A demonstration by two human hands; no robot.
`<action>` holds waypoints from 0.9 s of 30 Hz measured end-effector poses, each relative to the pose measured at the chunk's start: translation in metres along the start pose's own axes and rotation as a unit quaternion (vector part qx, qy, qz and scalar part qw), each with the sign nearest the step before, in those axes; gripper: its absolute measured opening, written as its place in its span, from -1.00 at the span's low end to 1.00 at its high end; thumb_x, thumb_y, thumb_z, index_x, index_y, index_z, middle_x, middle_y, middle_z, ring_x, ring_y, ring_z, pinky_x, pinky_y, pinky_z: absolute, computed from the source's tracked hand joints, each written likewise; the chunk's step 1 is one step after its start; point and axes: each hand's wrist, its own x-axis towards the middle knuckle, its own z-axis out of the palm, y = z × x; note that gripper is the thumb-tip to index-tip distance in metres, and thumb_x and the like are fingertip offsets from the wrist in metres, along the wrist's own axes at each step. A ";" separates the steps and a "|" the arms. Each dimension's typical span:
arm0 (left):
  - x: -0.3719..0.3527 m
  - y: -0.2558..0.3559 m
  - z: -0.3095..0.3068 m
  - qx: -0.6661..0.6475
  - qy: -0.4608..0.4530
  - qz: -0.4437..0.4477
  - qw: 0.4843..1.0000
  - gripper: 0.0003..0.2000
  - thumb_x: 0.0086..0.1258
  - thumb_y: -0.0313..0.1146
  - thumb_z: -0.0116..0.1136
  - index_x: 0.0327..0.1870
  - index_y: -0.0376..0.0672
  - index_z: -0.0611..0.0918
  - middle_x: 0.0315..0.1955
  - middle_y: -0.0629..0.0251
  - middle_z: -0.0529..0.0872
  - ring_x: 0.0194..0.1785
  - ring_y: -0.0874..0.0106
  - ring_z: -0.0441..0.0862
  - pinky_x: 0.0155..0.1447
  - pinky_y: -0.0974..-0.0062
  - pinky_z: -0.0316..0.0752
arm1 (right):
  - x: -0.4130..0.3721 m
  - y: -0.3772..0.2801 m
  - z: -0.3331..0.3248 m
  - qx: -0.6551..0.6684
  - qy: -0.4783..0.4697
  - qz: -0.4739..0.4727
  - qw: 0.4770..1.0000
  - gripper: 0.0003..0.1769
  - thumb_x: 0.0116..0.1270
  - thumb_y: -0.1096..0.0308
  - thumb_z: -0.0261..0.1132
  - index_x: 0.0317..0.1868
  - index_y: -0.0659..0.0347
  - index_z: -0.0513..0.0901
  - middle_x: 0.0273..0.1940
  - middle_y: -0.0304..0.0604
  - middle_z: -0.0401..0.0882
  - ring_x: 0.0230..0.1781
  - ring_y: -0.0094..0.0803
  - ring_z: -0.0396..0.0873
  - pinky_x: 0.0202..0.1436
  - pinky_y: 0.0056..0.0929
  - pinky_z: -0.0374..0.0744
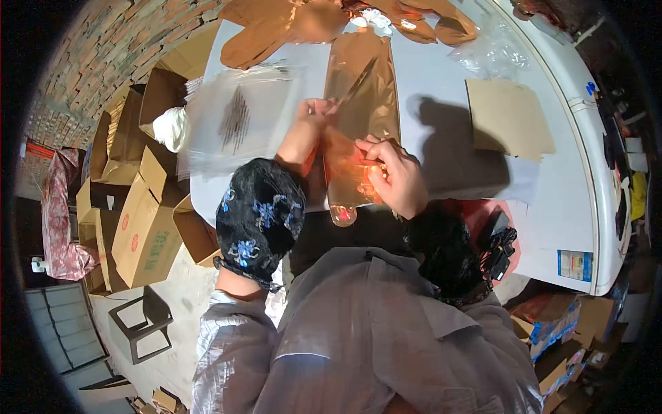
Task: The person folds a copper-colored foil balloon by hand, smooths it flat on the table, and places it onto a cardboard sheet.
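Note:
A long, shiny copper-coloured foil piece [362,76] lies flat across the white table, running toward my body. My left hand [314,117] pinches the foil at its left edge. Closer to me, my right hand [393,176] has its fingers closed on the crinkled, glowing orange lower part of the same foil. A rounded see-through tab [343,215] with a red spot pokes out past the table's near edge. At the far end, larger copper foil shapes [255,41] are spread out, with a small white bundle [372,21] among them.
Clear plastic sleeves [269,93] are stacked at left, and a tan cardboard sheet [510,117] lies at right. Crumpled clear plastic [493,52] sits behind it. Open cartons [148,221] and a dark stool [141,324] stand on the left floor. Black cables [498,248] hang by my right sleeve.

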 end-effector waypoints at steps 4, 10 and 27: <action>0.007 0.004 -0.006 0.012 0.018 -0.042 0.999 -0.79 0.46 -0.55 0.02 0.05 -0.27 0.37 0.06 0.14 0.59 0.18 0.37 0.56 0.38 0.46 0.37 | 0.002 -0.005 -0.004 -0.037 -0.036 -0.009 0.999 -0.81 0.14 0.66 0.18 -0.24 0.28 0.46 0.05 0.04 0.70 0.20 0.00 0.58 0.21 -0.17 0.57; 0.009 0.004 -0.006 0.066 0.023 -0.051 0.996 -0.76 0.48 -0.47 0.06 0.08 -0.21 0.36 0.06 0.18 0.60 0.21 0.39 0.54 0.38 0.47 0.34 | 0.002 -0.004 -0.002 -0.081 -0.025 -0.043 0.996 -0.69 0.01 0.66 0.20 -0.16 0.28 0.52 -0.02 0.00 0.67 0.12 0.01 0.60 0.20 -0.15 0.55; 0.006 -0.030 -0.010 0.475 -0.017 0.195 0.858 -0.69 0.40 -0.61 0.01 0.12 -0.26 0.62 0.36 0.02 0.47 0.40 0.17 0.45 0.40 0.38 0.36 | 0.010 -0.018 -0.030 -0.080 -0.116 -0.078 0.987 -0.56 0.01 0.28 0.51 -0.10 0.27 0.62 0.06 0.00 0.57 0.10 -0.03 0.56 0.17 -0.17 0.54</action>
